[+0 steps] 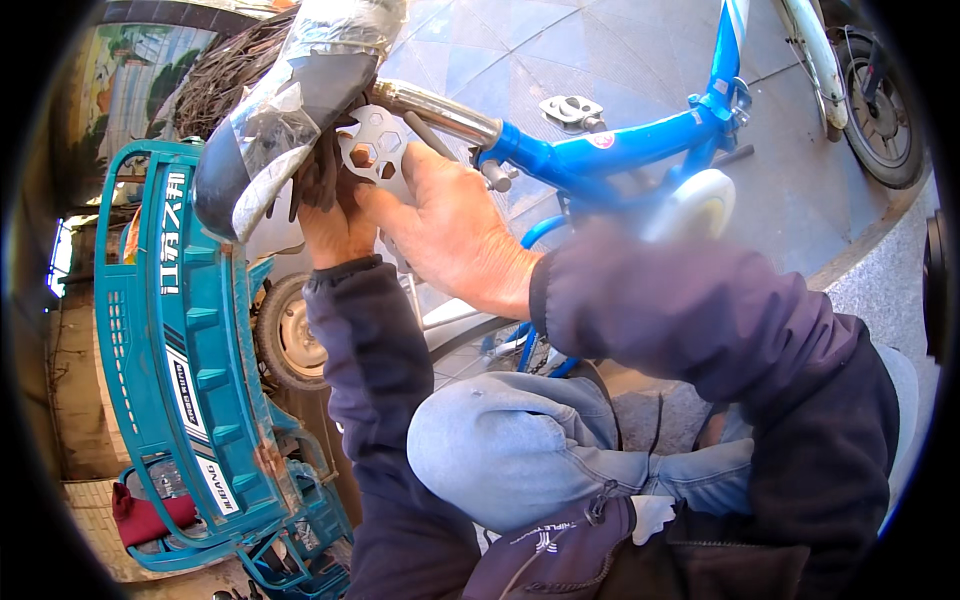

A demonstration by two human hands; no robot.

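Observation:
A silver flat wrench plate [372, 140] with hexagonal holes sits between the thumb and fingers of my right hand [455, 225], close under a bicycle saddle. The saddle [300, 110] is dark, wrapped in torn clear tape and plastic. My left hand [340, 230] reaches up beneath it, its fingers curled in shadow; what they grip is hidden. A chrome seat post [440, 108] runs from the saddle area into the blue bicycle frame [590, 155]. The bolt or clamp under the saddle does not show clearly.
A metal bicycle pedal [573, 110] shows beyond the frame, and a blurred white round part [692, 205] is below it. The teal cargo tricycle [190, 330] stands left. A bundle of twigs [225, 70] is behind; a small wheel [882, 115] stands far right on the tiled floor.

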